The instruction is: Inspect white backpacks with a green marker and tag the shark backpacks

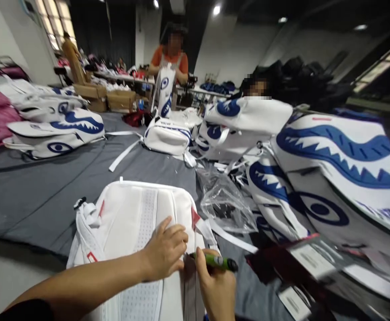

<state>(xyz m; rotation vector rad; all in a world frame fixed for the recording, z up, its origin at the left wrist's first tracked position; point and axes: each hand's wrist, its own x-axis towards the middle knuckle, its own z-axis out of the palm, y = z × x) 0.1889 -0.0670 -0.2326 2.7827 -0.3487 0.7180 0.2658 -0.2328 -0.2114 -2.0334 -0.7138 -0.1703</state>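
Two bare hands are on this one. The left hand (168, 247) lies over the white backpack (121, 223), forearm coming in low from the left, fingers bent and a bit apart. My guess is it's steadying the fabric; can't tell if it's pinching any. The right hand (218, 285) comes up from the bottom edge, clasping a green marker (216, 260) with the thumb along the near side, shaft roughly level and one end pointing in at the left hand. That short reach probably gives decent control, though I can't make out whether the tip touches.

The backpack sits right in front of the person on the cloth-covered desk (47, 191), strap side up, which I'd say keeps the panel flat and easy to get at. Clear plastic (228, 200) is crumpled just past its right side, with tags (315, 258) further right, near a pile of shark-print bags (335, 156).

Further back, another small stack (57, 133) is on the left and a white bag (168, 138) sits mid-desk. Beyond that, someone in an orange top (159, 55) has an upright bag (166, 89), and cardboard boxes (121, 101) are off to their side.
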